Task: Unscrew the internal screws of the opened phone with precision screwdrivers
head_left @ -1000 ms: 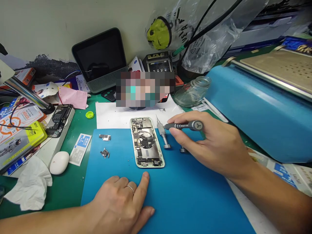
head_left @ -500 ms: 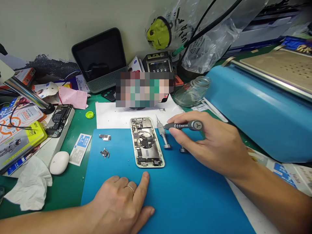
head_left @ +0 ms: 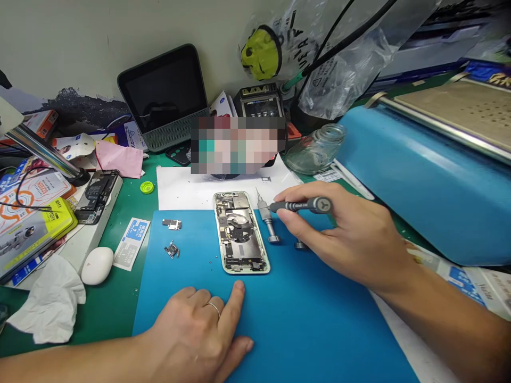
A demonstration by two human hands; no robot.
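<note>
An opened phone (head_left: 240,232) with its insides showing lies on a blue mat (head_left: 303,314). My right hand (head_left: 343,234) is closed round a grey screwdriver (head_left: 302,205), held level just right of the phone. A second screwdriver (head_left: 266,221) lies on the mat between the phone and that hand. My left hand (head_left: 199,330) rests on the mat below the phone, fingers loosely curled, index finger stretched toward the phone's lower edge, holding nothing. Two small metal parts (head_left: 171,236) lie left of the phone.
A dark tablet (head_left: 165,96) leans on the wall. A glass jar (head_left: 317,149) stands behind my right hand, and a big blue machine (head_left: 423,165) fills the right. Another opened phone (head_left: 96,194), a white earbud case (head_left: 97,265) and crumpled tissue (head_left: 51,300) clutter the left.
</note>
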